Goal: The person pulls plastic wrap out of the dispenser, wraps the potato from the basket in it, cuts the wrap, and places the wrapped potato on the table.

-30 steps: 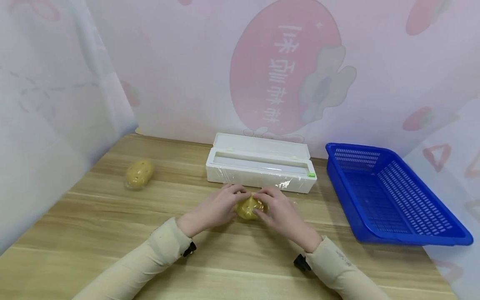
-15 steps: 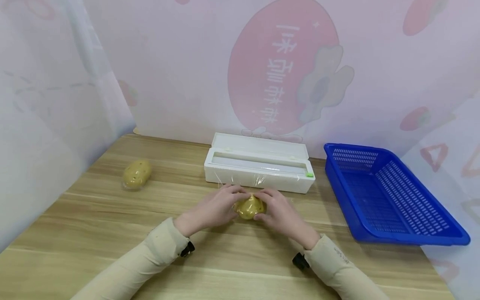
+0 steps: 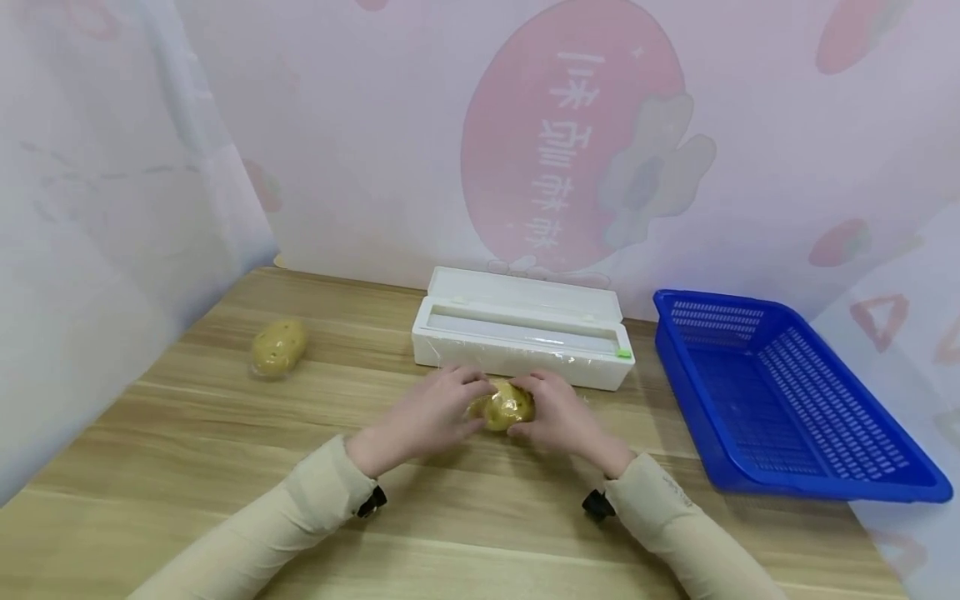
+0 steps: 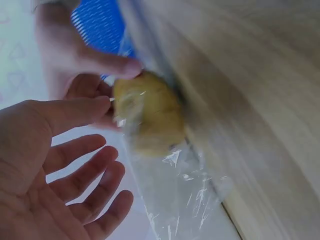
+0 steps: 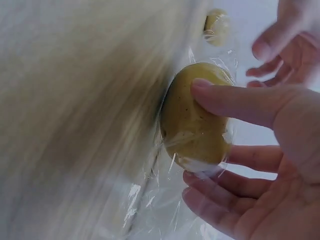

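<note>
Your left hand (image 3: pixel 427 418) has loosened, fingers apart, so your right hand (image 3: pixel 567 421), gripping the potato (image 3: pixel 510 407) between thumb and fingers at twelve o'clock, seems to steady it alone (loose film (image 4: pixel 175 197) trails below).

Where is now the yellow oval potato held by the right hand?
In the head view, the potato is below the centre, between the left hand and right hand, in front of the open white rectangular box.
</note>
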Demonstrator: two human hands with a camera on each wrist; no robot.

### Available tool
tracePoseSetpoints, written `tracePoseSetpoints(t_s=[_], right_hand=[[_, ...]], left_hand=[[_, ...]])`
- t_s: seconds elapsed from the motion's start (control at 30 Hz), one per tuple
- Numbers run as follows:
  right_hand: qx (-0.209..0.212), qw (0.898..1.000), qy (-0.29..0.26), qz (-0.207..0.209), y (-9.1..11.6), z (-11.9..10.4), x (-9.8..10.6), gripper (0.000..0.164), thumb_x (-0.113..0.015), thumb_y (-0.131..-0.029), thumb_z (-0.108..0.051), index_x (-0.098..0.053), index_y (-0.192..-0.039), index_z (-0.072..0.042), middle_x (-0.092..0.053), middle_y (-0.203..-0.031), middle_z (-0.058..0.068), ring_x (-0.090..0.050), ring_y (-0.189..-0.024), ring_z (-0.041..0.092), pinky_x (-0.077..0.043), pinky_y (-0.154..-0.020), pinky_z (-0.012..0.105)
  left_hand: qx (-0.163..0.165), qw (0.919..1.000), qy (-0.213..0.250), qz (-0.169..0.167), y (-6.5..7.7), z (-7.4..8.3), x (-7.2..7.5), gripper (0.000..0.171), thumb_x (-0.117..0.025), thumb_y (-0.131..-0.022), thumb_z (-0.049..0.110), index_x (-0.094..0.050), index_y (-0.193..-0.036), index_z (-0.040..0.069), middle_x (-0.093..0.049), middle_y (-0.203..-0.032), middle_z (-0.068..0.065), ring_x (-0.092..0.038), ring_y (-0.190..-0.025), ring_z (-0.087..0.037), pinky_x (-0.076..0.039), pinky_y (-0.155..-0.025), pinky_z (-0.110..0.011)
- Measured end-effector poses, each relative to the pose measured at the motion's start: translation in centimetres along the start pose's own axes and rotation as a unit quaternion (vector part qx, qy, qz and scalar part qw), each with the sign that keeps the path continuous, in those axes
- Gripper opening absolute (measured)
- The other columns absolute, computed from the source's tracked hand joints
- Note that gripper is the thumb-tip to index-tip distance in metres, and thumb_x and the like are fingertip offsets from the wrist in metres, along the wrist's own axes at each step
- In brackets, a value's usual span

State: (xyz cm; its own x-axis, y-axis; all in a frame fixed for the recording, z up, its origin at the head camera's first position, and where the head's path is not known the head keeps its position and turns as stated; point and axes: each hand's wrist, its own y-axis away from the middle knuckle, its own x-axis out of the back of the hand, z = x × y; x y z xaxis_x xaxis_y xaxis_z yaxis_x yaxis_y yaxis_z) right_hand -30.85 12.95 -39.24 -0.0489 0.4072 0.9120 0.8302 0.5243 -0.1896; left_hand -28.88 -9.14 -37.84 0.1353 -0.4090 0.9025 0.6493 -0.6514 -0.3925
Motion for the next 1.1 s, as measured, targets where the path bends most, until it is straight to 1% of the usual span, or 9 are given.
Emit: tracePoseSetpoints(t_s=[0.13,0.3,0.4,0.5,0.63,0.73,0.83,0.93,1.1], right_hand=[[-0.003,0.997,-0.077,-0.006,-0.2,0.7,0.7,0.061,-0.091,-0.07,-0.019,-0.066,-0.121,0.001,-0.067,-0.107,0.007,-0.061,-0.093,0.02,-0.052,-0.08,0.037],[-0.005,0.982,-0.184,-0.038,-0.3,1.9,1.4,0.052,-0.087,-0.075,-0.015,-0.066,-0.121,-0.001,-0.069,-0.101,0.002,-0.064,-0.089,0.021,-0.054,-0.078,0.037],[-0.017,0.972,-0.228,-0.054,-0.2,2.3,1.6,0.051,-0.084,-0.078,-0.015,-0.065,-0.122,-0.001,-0.068,-0.101,0.001,-0.064,-0.088,0.022,-0.054,-0.077,0.034],[-0.017,0.968,-0.241,-0.06,0.0,2.3,1.6,0.051,-0.082,-0.08,-0.015,-0.063,-0.125,0.0,-0.068,-0.1,0.001,-0.064,-0.089,0.022,-0.054,-0.076,0.033],[-0.002,0.979,-0.198,-0.048,0.2,1.8,1.4,0.056,-0.083,-0.08,-0.018,-0.061,-0.129,0.0,-0.067,-0.105,0.004,-0.063,-0.092,0.02,-0.054,-0.079,0.036],[-0.006,0.991,-0.129,-0.014,0.3,1.0,1.3,0.072,-0.089,-0.073,-0.021,-0.057,-0.134,0.0,-0.061,-0.12,0.009,-0.059,-0.104,0.024,-0.051,-0.088,0.042],[-0.014,0.997,-0.073,0.022,0.3,0.2,1.3,0.083,-0.094,-0.066,-0.02,-0.054,-0.136,-0.001,-0.052,-0.129,0.013,-0.054,-0.113,0.028,-0.047,-0.094,0.044],[0.0,0.998,-0.044,0.044,0.1,-0.1,1.1,0.079,-0.094,-0.065,-0.016,-0.055,-0.133,-0.002,-0.051,-0.127,0.013,-0.053,-0.112,0.027,-0.048,-0.093,0.042],[0.032,0.997,-0.007,0.073,-0.5,0.2,0.8,0.064,-0.091,-0.069,-0.011,-0.057,-0.123,0.0,-0.056,-0.114,0.011,-0.057,-0.101,0.024,-0.051,-0.084,0.038]], left_hand=[[-0.004,0.9992,-0.039,-0.009,-0.3,0.3,-0.5,0.049,-0.084,-0.077,0.029,-0.066,-0.118,0.01,-0.059,-0.118,-0.007,-0.055,-0.106,-0.024,-0.048,-0.089,-0.04],[-0.019,0.9987,-0.047,0.003,-1.1,0.0,-1.2,0.067,-0.091,-0.069,0.024,-0.06,-0.126,0.009,-0.054,-0.122,-0.009,-0.053,-0.108,-0.024,-0.051,-0.084,-0.039],[-0.042,0.9976,-0.054,0.014,-1.7,-0.5,-1.8,0.067,-0.09,-0.068,0.017,-0.059,-0.126,0.01,-0.053,-0.117,-0.009,-0.053,-0.103,-0.024,-0.052,-0.075,-0.038],[-0.057,0.996,-0.065,0.022,-2.2,-1.0,-2.3,0.061,-0.088,-0.069,0.015,-0.061,-0.124,0.011,-0.056,-0.111,-0.007,-0.053,-0.101,-0.025,-0.052,-0.072,-0.038],[-0.058,0.9953,-0.072,0.027,-2.6,-1.5,-2.5,0.055,-0.088,-0.072,0.022,-0.064,-0.12,0.01,-0.061,-0.108,-0.007,-0.055,-0.103,-0.027,-0.051,-0.082,-0.041],[-0.043,0.9962,-0.073,0.017,-2.9,-1.9,-2.5,0.055,-0.088,-0.072,0.026,-0.064,-0.118,0.007,-0.063,-0.111,-0.009,-0.056,-0.108,-0.029,-0.047,-0.092,-0.043],[-0.019,0.998,-0.06,0.007,-3.1,-2.3,-2.5,0.061,-0.087,-0.073,0.028,-0.06,-0.122,0.003,-0.064,-0.113,-0.011,-0.056,-0.111,-0.03,-0.047,-0.094,-0.043],[-0.008,0.9991,-0.04,0.005,-3.2,-2.5,-2.3,0.064,-0.086,-0.073,0.024,-0.055,-0.123,0.0,-0.066,-0.106,-0.011,-0.058,-0.106,-0.029,-0.049,-0.09,-0.041],[-0.025,0.9991,-0.035,-0.003,-3.1,-2.9,-2.1,0.062,-0.085,-0.076,0.022,-0.053,-0.125,0.001,-0.067,-0.098,-0.009,-0.058,-0.103,-0.03,-0.046,-0.093,-0.043]])
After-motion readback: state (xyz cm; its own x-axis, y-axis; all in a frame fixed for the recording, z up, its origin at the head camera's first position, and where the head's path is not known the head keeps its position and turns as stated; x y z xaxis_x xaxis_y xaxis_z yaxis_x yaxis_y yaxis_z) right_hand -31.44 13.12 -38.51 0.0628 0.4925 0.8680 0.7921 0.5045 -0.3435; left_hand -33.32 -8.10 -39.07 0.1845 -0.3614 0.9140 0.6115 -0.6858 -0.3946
